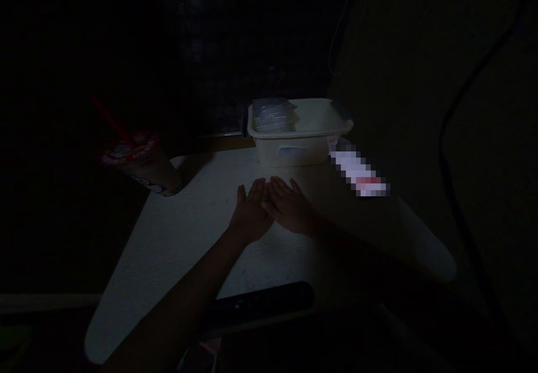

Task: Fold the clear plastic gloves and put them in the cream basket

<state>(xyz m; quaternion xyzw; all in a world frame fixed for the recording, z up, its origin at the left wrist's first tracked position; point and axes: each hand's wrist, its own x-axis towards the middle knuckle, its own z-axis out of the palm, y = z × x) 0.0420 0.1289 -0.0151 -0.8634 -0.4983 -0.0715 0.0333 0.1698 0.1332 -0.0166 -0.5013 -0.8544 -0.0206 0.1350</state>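
Note:
My left hand [253,215] lies palm down on the white tabletop [185,233], its fingers stretched out. Beside it my right hand [292,209] rests flat in the same way, also pointing away from me. The inner edges of the hands meet, and the right thumb overlaps the left hand. Nothing shows in either hand. Just beyond the fingertips stands a white plastic bin [269,151], with clear plastic packs [273,116] inside at its left. Dim light hides fine detail.
A tilted-looking drink cup [153,171] with a red straw [111,119] stands at the table's left edge. Right of the bin lies a pixelated pale item [357,171]. A dark slot [269,300] runs along the near edge. A dark cable [445,120] hangs at right.

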